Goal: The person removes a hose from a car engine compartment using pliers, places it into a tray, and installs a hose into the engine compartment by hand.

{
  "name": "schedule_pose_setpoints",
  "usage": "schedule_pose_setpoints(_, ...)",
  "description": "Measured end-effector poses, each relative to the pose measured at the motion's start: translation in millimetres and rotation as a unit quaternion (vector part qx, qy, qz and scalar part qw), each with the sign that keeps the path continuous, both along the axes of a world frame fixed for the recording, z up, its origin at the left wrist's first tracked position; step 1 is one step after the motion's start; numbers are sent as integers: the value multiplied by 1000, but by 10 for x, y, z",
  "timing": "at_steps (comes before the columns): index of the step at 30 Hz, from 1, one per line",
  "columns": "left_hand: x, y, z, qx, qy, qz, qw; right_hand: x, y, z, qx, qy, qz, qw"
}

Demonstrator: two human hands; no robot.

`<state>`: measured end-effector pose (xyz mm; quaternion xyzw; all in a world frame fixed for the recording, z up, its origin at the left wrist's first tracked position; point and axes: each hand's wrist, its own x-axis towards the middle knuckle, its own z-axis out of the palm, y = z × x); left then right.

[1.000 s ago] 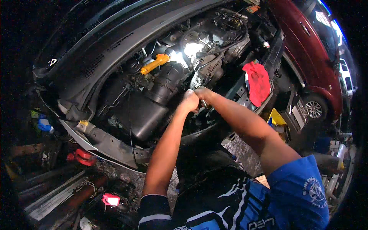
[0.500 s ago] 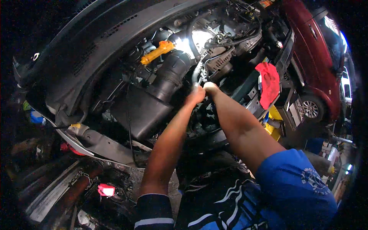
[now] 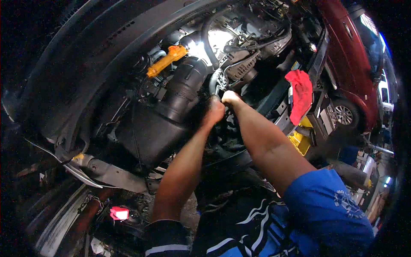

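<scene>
My left hand [image 3: 216, 109] and right hand [image 3: 232, 97] are close together deep in the engine bay, with fingers curled round something I cannot make out at the lower end of a metal pipe fitting [image 3: 218, 80]. Just above and right of them is the alternator [image 3: 241, 70]. The black corrugated intake duct [image 3: 182, 88] runs down on their left to the black air box [image 3: 152, 139]. An orange hand-held lamp or tool [image 3: 165, 61] lies over the engine at upper left, beside a bright patch of light.
A red cloth [image 3: 300, 95] drapes over the front rail at right, with yellow trays [image 3: 299, 143] below. A maroon car [image 3: 353, 60] stands beyond. A small pink-red object [image 3: 119, 213] lies at lower left. The vehicle's dark cowl and fender [image 3: 81, 60] border the upper left.
Both hands sit slightly higher in the picture, still at the fitting. The red cloth and surroundings have shifted in view, mostly rightward, as the head moved.
</scene>
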<state>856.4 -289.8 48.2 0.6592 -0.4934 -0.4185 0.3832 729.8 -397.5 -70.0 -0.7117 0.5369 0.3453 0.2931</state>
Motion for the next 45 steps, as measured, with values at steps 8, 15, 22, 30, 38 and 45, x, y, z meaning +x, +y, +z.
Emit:
schedule_pose_setpoints(8, 33, -10, 79, 20, -128, -57, 990, 95, -12, 186, 13, -6, -108, 994)
schedule_pose_setpoints(15, 51, 10, 9, -16, -144, -57, 988, -58, -91, -104, 13, -33, -113, 993)
schedule_pose_setpoints(22, 61, 113, -278, -177, -295, -84, 935, -56, -82, -175, -12, -22, -151, 988)
schedule_pose_setpoints(30, -37, 104, -629, -266, -539, -38, 798, -32, -135, -377, 67, -16, -75, 995)
schedule_pose_setpoints(38, -73, 119, -522, -87, -388, -144, 906, 7, -82, -412, 102, -69, -330, 936)
schedule_pose_setpoints(45, 49, 184, -340, -368, -777, 6, 511, 79, 11, 375, 47, -105, -221, 968)
